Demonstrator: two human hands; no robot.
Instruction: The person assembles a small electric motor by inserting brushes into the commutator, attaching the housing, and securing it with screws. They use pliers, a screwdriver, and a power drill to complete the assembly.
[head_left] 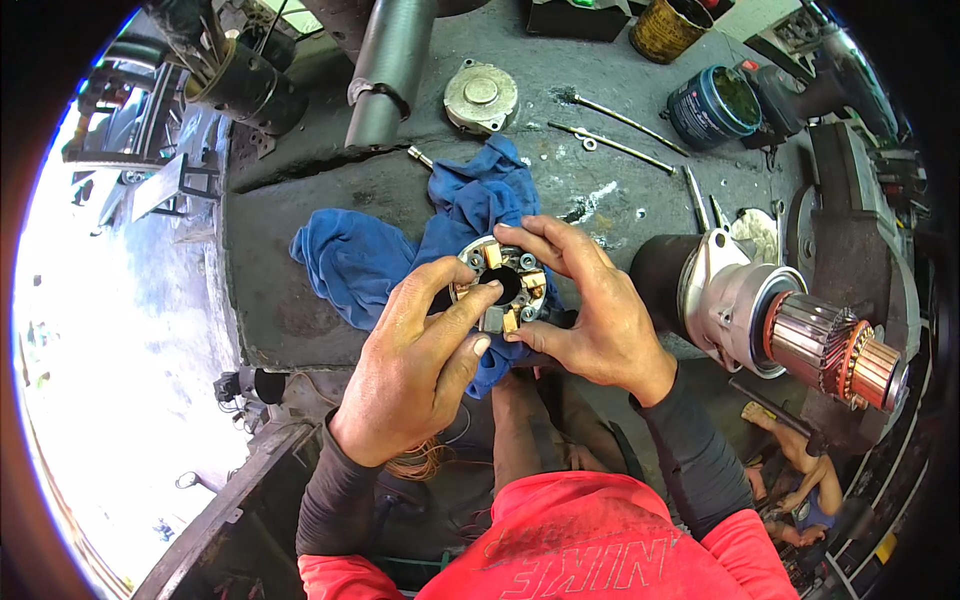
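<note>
Right hand (pixel 600 310) has the round brush holder (pixel 535 282) by its rim, thumb and fingers spread around it; left hand (pixel 400 365) has fingertips at rim and centre hole — can't tell if they pinch. Holder sits over the blue cloth (pixel 350 255) at the worktop (pixel 270 230) edge — copper-ended armature (pixel 810 335) off to the right.

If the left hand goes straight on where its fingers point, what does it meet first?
Most likely the round part with copper pieces, which the left hand seems to touch now; beyond it, perhaps the right hand, though depth is unclear.
</note>
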